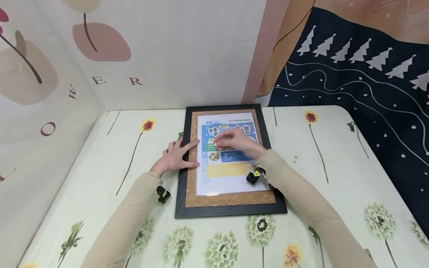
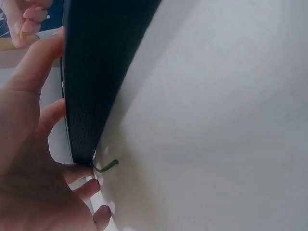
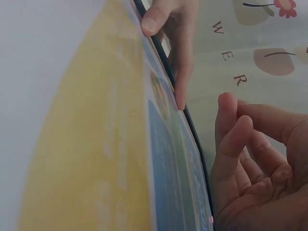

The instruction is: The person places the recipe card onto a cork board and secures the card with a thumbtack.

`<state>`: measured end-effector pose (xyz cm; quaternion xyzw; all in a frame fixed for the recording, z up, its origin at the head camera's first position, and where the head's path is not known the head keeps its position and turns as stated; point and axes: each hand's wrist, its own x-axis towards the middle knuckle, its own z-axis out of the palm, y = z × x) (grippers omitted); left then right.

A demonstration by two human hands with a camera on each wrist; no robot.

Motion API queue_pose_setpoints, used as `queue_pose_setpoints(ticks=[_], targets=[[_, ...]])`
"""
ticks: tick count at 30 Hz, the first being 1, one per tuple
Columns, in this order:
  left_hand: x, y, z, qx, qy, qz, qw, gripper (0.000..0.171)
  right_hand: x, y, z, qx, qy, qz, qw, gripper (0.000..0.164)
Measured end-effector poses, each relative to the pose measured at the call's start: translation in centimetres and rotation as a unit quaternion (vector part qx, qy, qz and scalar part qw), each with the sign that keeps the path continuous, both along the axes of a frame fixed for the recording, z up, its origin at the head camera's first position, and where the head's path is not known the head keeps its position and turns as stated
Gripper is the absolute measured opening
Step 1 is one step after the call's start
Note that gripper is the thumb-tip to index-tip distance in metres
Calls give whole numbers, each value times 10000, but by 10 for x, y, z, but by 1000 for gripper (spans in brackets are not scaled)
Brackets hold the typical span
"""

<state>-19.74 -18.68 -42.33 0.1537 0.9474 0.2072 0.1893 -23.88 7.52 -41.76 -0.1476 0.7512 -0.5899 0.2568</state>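
A printed sheet [image 1: 221, 182] in a clear glossy cover lies on a cork board [image 1: 231, 199] with a black frame [image 1: 231, 211]. My left hand [image 1: 172, 156] spreads across the board's left side, thumb and index fingertip touching the sheet's left edge; its other fingers lie beyond the frame. Above the sheet's middle, my right hand [image 1: 239, 141] pinches a small yellow pin [image 2: 22, 34] between thumb and index finger. The right wrist view shows that pinch [image 3: 233, 113], with the pin hidden there. A tiny pinkish spot [image 1: 223, 115] shows at the sheet's top edge.
The board lies on a flower-patterned tablecloth [image 1: 335, 223], its far edge close to a pale patterned curtain [image 1: 184, 56]. At the right hangs a dark blue cloth with white trees [image 1: 352, 82]. Both wrists carry small black cameras [image 1: 163, 194].
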Motion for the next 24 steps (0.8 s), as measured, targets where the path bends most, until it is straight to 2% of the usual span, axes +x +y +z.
queue_pose_setpoints(ticks=[8,14,17,24], targets=[[1,0,0,-37,39,-21,10000,86,-4,-17,-8,-77,-369,113,9992,18],[0,0,-1,-84,19,-27,10000,86,-5,-29,-8,-67,-672,130,9976,19],[0,0,-1,-75,20,-31,10000,86,-7,-36,-7,45,-780,88,9969,19],[-1,-1,-2,-63,46,-35,10000,87,-13,-55,-5,639,-731,8,9953,13]])
